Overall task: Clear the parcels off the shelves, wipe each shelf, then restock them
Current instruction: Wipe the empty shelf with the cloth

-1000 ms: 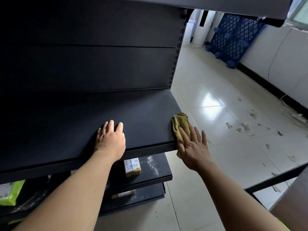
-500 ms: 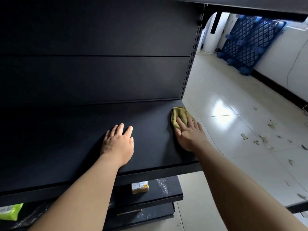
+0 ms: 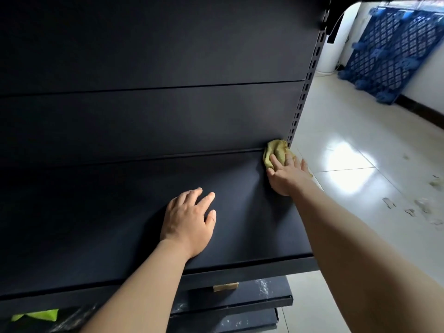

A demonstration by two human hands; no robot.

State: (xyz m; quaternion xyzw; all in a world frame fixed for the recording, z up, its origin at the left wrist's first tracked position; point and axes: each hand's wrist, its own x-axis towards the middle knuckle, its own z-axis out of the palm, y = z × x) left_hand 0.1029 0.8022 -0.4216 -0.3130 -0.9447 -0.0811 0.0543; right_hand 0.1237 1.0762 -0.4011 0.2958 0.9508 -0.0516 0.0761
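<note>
right hand [image 3: 287,175], flat on the cloth [image 3: 276,150], has slid from the front edge of the shelf [image 3: 96,212] to its back right corner; left hand [image 3: 188,223] rests flat, empty; wiping underway.

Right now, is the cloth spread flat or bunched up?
Bunched up. The yellow cloth sits in a crumpled wad under the right hand, pressed into the back right corner of the shelf.

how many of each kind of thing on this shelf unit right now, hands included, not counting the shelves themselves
hands: 2, left hand and right hand
yellow cloth: 1
small box, mostly hidden: 1
green bag: 1
total: 5
</note>
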